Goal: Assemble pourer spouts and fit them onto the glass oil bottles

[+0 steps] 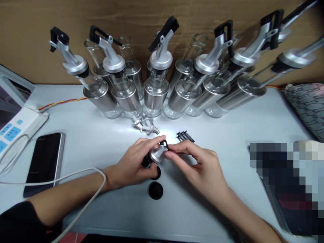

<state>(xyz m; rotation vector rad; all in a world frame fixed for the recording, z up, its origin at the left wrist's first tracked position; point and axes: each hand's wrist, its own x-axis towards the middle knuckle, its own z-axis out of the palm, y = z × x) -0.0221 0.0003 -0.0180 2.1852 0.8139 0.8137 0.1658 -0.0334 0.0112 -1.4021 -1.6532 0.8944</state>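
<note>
Pale grey table (pixel 121 216): spans most of the frame, with everything below set on it.
Brown backdrop (pixel 136 10): fills the top of the frame, behind the bottles.
Bottles (pixel 156 98): glass with steel bands, ranked across the upper middle; six in the front row carry silver pourers with black stoppers, and others stand close behind them.
Dark object (pixel 278 189): lower right edge, mostly pixelated, so its kind cannot be told.
Right hand (pixel 202 165): right of centre, thumb and forefinger pinched together at the side of the held pourer, by its lever; the exact part between the tips is too small to tell.
Left hand (pixel 133 160): left of centre, gripping the held pourer, forefinger over the top and thumb below the collar.
Patterned cloth (pixel 306 104): right edge, grey with dark loops.
Power strip (pixel 32 123): left edge, white with blue sockets.
Phone (pixel 43 158): left side, screen dark, near the power strip.
Loose spouts (pixel 145 124): silver, heaped just below the middle bottles.
Held pourer (pixel 157 154): centre of the frame, tilted between both hands.
Black strips (pixel 185 136): side by side, right of centre, above the right hand.
Black disc (pixel 156 190): below centre; a similar one is partly covered by the left thumb.
Black lever (pixel 165 145): at the held pourer's tip.
</note>
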